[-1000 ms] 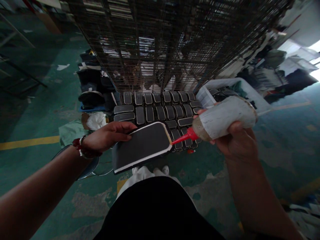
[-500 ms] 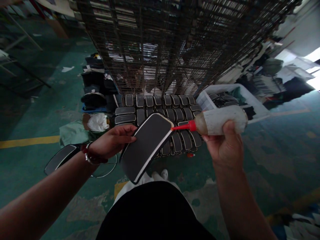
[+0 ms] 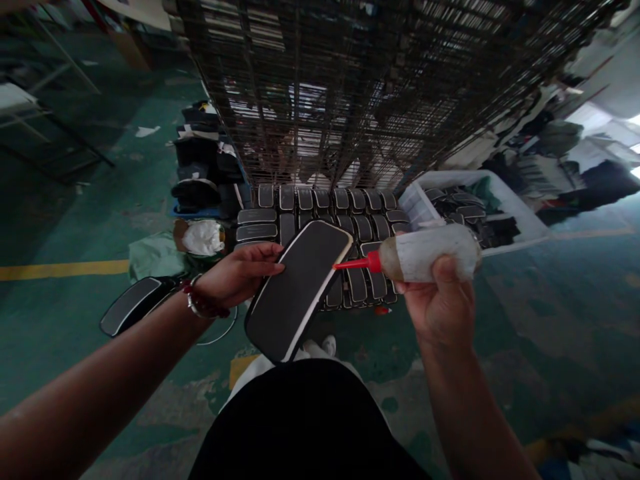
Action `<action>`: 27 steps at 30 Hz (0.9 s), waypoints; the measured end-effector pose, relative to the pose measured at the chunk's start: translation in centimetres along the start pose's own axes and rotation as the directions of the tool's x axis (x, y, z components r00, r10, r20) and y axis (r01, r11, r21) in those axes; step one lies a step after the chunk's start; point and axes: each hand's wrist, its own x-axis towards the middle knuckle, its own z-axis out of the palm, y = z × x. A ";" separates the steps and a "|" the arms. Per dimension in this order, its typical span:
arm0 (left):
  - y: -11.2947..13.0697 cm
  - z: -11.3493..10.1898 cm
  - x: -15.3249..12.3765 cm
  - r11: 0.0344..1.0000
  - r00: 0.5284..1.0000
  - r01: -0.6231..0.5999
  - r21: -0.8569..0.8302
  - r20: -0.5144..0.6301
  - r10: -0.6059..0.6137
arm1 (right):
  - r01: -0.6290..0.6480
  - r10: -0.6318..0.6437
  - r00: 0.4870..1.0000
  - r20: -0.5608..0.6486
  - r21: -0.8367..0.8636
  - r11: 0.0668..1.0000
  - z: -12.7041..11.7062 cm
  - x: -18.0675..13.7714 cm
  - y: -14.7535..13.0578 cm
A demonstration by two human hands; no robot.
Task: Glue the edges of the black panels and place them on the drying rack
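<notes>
My left hand [image 3: 245,272] pinches the left edge of a dark, rounded-rectangular panel [image 3: 300,287] with a pale border line, held tilted in front of my body. My right hand [image 3: 440,293] is wrapped round a squeeze bottle [image 3: 425,255] lying on its side, with a whitish wrap and a long red nozzle [image 3: 357,263]. The nozzle's tip is at the pale line on the panel's right edge, near the upper right corner. Whether liquid is coming out I cannot tell. Below the panel, rows of similar dark panels [image 3: 357,283] are laid out.
A tall wire rack [image 3: 325,100] rises behind the rows of panels. At right stands a white crate [image 3: 530,230] holding dark pieces. Stacked black items [image 3: 197,160], a green bag [image 3: 150,255] and another dark panel [image 3: 131,303] are at left.
The nozzle tip has moved down along the panel's right edge, away from the corner, as my right hand shifted left. My left hand still holds the panel; the whole view has shifted slightly.
</notes>
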 end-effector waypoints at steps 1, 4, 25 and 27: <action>0.0 0.1 -0.1 1.000 1.000 0.000 -0.005 -0.012 0.000 | -0.005 0.005 1.000 0.014 0.000 1.000 0.1 -0.3 0.0; 0.1 0.6 -0.2 1.000 0.999 0.012 -0.015 -0.045 -0.012 | -0.012 0.013 0.999 0.035 -0.003 1.000 0.3 -1.1 0.1; -0.1 1.1 0.1 0.999 0.977 -0.015 -0.030 -0.211 0.008 | -0.150 0.139 0.966 0.219 0.036 0.988 0.4 -5.2 0.3; 0.0 1.1 0.2 0.998 0.972 -0.036 -0.050 -0.233 0.023 | -0.159 0.145 0.965 0.220 0.044 0.986 0.4 -5.3 0.3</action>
